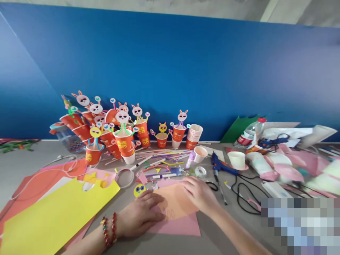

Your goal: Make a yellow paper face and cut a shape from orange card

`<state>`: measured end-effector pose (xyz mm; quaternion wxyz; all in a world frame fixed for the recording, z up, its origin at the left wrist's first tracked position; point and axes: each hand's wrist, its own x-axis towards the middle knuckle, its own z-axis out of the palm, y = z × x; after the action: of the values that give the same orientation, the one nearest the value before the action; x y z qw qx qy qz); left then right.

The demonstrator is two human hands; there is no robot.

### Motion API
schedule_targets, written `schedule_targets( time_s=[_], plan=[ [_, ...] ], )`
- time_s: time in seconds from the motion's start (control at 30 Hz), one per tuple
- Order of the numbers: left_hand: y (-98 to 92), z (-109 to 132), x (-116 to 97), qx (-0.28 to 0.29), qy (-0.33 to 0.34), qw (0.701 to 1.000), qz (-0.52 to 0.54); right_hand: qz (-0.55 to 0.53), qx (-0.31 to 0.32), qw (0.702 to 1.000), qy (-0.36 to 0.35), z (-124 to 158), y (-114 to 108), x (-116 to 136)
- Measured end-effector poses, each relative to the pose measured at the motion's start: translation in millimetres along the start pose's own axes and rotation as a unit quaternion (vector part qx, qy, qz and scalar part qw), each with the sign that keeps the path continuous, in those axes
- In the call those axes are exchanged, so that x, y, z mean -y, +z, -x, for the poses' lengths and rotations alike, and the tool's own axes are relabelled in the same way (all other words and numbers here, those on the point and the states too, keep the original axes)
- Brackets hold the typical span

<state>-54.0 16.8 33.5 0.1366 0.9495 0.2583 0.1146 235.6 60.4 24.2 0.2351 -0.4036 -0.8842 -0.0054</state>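
An orange sheet of paper (174,198) with some drawn loops near its lower edge lies over a pink sheet (183,226) on the grey table. My left hand (140,214), with red bead bracelets at the wrist, rests flat on the left part of the orange sheet, fingers spread. At the sheet's upper right, my right hand (198,194) touches it with bent fingers; whether it pinches the edge is unclear. A yellow paper face with big eyes (139,190) lies just beyond my left hand.
Red cups with paper rabbits (124,140) crowd the back left. Large yellow paper (58,216) covers the left side. Pens and strips lie mid-table. A blue glue gun (224,167), black cable (239,194), white cup (237,160) and bottle (251,132) stand or lie right.
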Motion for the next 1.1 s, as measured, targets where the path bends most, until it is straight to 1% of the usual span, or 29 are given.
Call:
schedule_targets(
  time_s=[0.07,0.1,0.17,0.2,0.27,0.3,0.37,0.4,0.47,0.5,0.57,0.67,0.77,0.83,0.9,0.97,1.0,1.03,1.1],
  plan=[
    [-1.5,-0.7,-0.7,0.015,-0.001,1.0,0.005,-0.014,0.013,1.0,-0.012,-14.0,7.4,14.7],
    [-1.9,-0.7,-0.6,0.022,-0.002,1.0,0.007,-0.017,0.022,0.999,-0.021,-18.0,9.3,17.8],
    [-1.9,-0.1,0.7,0.033,-0.001,0.999,0.011,-0.002,0.025,1.0,-0.012,-18.7,8.5,14.5],
    [-1.5,0.4,1.7,0.035,0.001,0.999,0.014,0.013,0.015,1.0,0.009,-15.2,5.6,8.2],
    [0.1,1.4,3.4,0.033,0.006,0.999,0.021,0.056,-0.024,0.995,0.083,-1.2,-4.5,-12.1],
    [1.2,1.7,3.9,0.029,0.006,0.999,0.025,0.089,-0.048,0.987,0.123,8.2,-11.1,-24.8],
    [3.9,1.4,4.1,0.013,0.007,0.999,0.033,0.171,-0.067,0.963,0.197,28.7,-24.9,-51.3],
    [5.4,0.8,4.0,-0.002,0.009,0.999,0.037,0.205,-0.044,0.95,0.233,38.4,-31.1,-63.2],
    [9.1,-1.1,4.0,-0.042,0.011,0.998,0.045,0.229,0.029,0.928,0.293,53.8,-39.9,-81.0],
    [11.0,-2.2,4.6,-0.064,0.012,0.997,0.047,0.223,0.066,0.919,0.317,58.9,-42.2,-86.3],
    [13.8,-3.8,7.5,-0.105,0.012,0.993,0.049,0.209,0.119,0.905,0.351,64.2,-42.7,-90.9],
    [9.6,-2.2,18.3,-0.18,-0.011,0.982,0.054,0.199,0.153,0.892,0.377,63.8,-38.7,-91.4],
    [-9.6,6.3,34.7,-0.276,-0.089,0.954,0.074,0.18,0.147,0.892,0.389,64.0,-37.9,-94.8],
    [-27.0,14.8,45.3,-0.323,-0.168,0.928,0.082,0.146,0.115,0.899,0.397,66.9,-41.2,-99.2],
    [-42.0,23.1,53.1,-0.345,-0.234,0.907,0.07,0.077,0.055,0.912,0.4,70.0,-46.2,-101.9],
    [-50.2,28.3,56.3,-0.333,-0.255,0.907,0.047,-0.056,-0.01,0.925,0.376,70.7,-51.3,-99.4],
    [-51.2,29.4,56.1,-0.312,-0.263,0.912,0.034,-0.144,-0.029,0.921,0.36,69.6,-53.5,-95.7],
    [-50.4,29.3,54.9,-0.284,-0.269,0.92,0.018,-0.237,-0.034,0.905,0.351,67.6,-55.2,-90.5],
    [-45.0,27.0,50.8,-0.218,-0.28,0.935,-0.023,-0.392,-0.042,0.849,0.353,61.8,-57.3,-77.2]
  ],
)
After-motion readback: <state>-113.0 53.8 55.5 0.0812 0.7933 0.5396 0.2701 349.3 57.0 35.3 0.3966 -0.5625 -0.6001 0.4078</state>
